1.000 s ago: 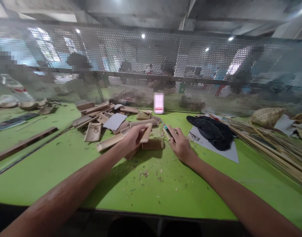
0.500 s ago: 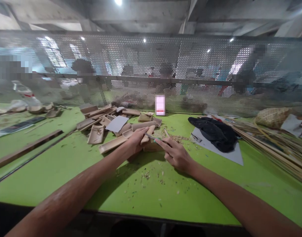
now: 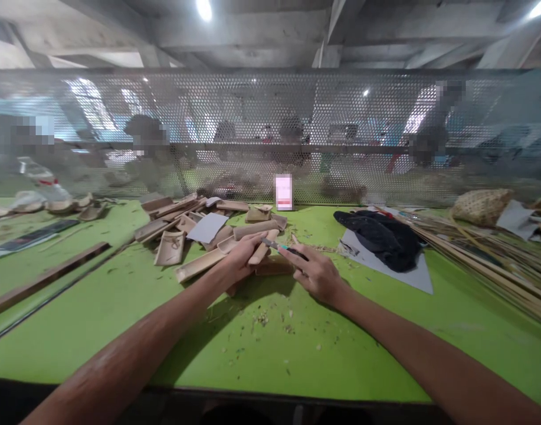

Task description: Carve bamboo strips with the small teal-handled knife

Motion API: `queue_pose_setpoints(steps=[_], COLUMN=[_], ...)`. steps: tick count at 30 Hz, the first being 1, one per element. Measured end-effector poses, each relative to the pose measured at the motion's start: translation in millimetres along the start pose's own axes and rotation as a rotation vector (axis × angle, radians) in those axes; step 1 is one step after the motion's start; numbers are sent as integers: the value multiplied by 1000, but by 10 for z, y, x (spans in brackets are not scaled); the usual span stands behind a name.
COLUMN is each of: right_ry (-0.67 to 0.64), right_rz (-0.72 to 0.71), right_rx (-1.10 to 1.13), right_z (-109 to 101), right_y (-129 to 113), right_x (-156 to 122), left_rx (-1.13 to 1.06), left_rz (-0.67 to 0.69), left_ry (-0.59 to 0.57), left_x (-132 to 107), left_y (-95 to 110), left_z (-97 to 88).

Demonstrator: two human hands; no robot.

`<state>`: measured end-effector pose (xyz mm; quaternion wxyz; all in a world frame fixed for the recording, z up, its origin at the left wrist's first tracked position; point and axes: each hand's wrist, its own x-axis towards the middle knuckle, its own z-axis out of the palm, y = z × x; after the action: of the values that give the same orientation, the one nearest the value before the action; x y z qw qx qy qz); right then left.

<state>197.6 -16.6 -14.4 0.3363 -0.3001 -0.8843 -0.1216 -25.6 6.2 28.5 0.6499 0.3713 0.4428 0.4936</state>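
My left hand (image 3: 242,257) is closed around a pale split bamboo piece (image 3: 264,248), held tilted above the green table (image 3: 186,348). In my right hand (image 3: 318,273) is a knife (image 3: 274,244) with a black and teal handle, the index finger stretched along it. Its blade meets the upper part of the bamboo piece near my left fingers. Another bamboo piece (image 3: 272,265) lies beneath and behind the hands. Small shavings (image 3: 264,319) are scattered on the table in front of me.
A heap of bamboo pieces (image 3: 170,248) with a paper sheet (image 3: 207,228) lies left of centre. On the right are a black cloth (image 3: 380,239) and long bamboo strips (image 3: 482,262). A phone (image 3: 284,192) stands against the perforated metal screen (image 3: 243,159); people are behind it.
The knife blade shows more of its flat side and the bamboo piece is angled slightly differently. Both hands keep their grips. The whole view has shifted a little.
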Motion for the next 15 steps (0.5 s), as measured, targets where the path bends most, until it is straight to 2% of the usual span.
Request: queue_pose_setpoints(steps=[5, 8, 10, 15], right_ry=[49, 109, 129, 70], right_rz=[195, 264, 213, 30], right_rx=[-121, -142, -102, 25], right_z=[38, 25, 6, -30], right_y=[177, 225, 166, -127], right_x=[-26, -25, -12, 5], left_rx=[40, 28, -4, -27], left_rz=[32, 32, 35, 0], left_ry=[-111, -110, -74, 15], left_x=[-16, 8, 25, 60], left_y=[11, 15, 26, 54], left_z=[2, -29, -50, -82])
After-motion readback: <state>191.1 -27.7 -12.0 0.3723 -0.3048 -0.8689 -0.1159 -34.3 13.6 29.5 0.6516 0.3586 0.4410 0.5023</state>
